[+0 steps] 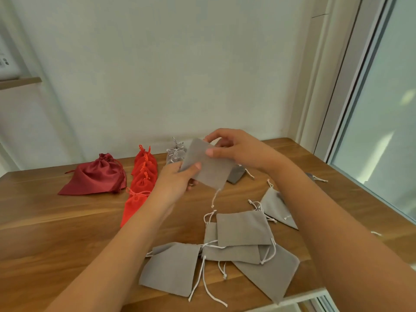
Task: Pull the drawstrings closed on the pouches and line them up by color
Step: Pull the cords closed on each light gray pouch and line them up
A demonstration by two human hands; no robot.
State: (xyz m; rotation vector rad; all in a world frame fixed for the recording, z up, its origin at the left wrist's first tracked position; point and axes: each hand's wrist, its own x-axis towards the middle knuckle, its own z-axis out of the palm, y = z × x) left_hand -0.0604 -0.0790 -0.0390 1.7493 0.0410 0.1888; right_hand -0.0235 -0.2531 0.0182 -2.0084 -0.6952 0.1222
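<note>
Above the middle of the wooden table (56, 233), clear of its surface: one flat, ungathered grey pouch (207, 167), slanted, with a pale drawstring (215, 198) dangling from its near right corner. Gripped at the lower left edge by the left hand (177, 179), thumb on top and fingers curled beneath. Pinched at the upper edge by the right hand (234, 149), between thumb and forefinger, remaining fingers curled. At the far left of the table, lying apart from the rest: a large dark red satin pouch (96, 176), mouth gathered. Just to its right: a row of bright red pouches (144, 174), overlapping one another and running from the far edge toward the near side, mouths gathered. Beside that row, at the far edge and partly hidden behind the grey pouch in the hands: a short row of gathered grey pouches (175, 153). Below the right hand, on the table: a darker grey pouch (236, 174). Toward the front edge: a loose heap of flat grey pouches (244, 228), overlapping, white cords trailing across the wood. Right of the heap, partly covered by the right forearm: one tilted grey pouch (273, 204). Behind the table: a plain pale wall (180, 64); at right, a window (387, 109).
</note>
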